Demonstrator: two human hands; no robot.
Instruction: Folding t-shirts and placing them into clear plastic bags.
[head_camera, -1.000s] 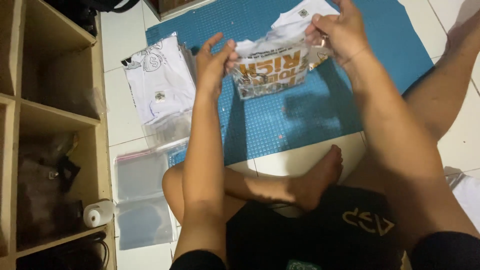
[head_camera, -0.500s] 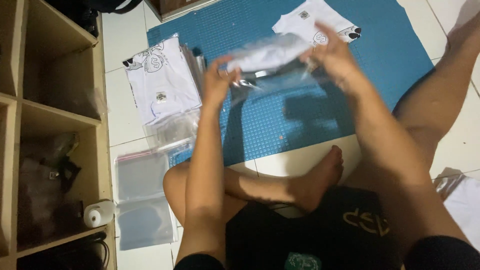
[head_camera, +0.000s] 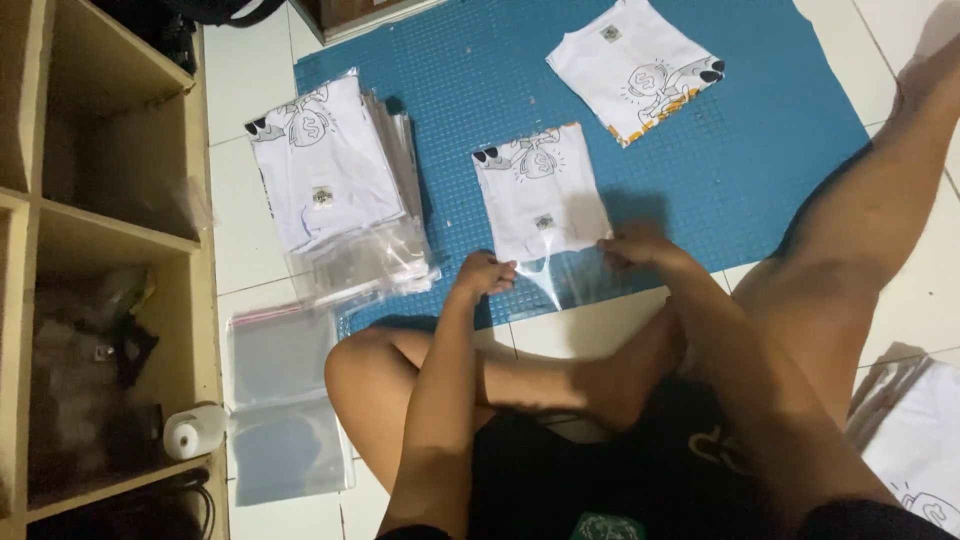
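- Head view looked down at a person seated cross-legged on a tiled floor (head_camera: 600, 335), both bare hands at the near edge of a blue cutting mat (head_camera: 720, 170).
- Left hand (head_camera: 486, 274) rested on the open end of a clear plastic bag (head_camera: 548, 270); fingers curled down, pinching the bag's flap against the mat.
- Right hand (head_camera: 636, 245) sat at the bag's other near corner; fingers bent, gripping the flap edge just beside the shirt's lower right corner.
- Folded white T-shirt (head_camera: 540, 190) with a cartoon print lay flat inside that bag, in the middle of the mat, printed end away from the person, small label near the hands.
- Bag's loose flap stuck out toward the person, past the shirt's near edge, between the two hands.
- Second folded white T-shirt (head_camera: 635, 65) lay on the mat's far side, tilted, well apart from the hands; could not tell if bagged.
- Stack of bagged shirts (head_camera: 325, 170) sat at the mat's left edge, partly over the floor, clear bag ends fanning out at the near side.
- Empty clear bags (head_camera: 285, 400) lay on the floor left of the person's left knee.
- Wooden shelf unit (head_camera: 100, 250) ran along the left; a white tape roll (head_camera: 192, 432) sat in the lowest shelf opening.
- More white printed fabric (head_camera: 915, 440) showed at the right edge, beside the right thigh.
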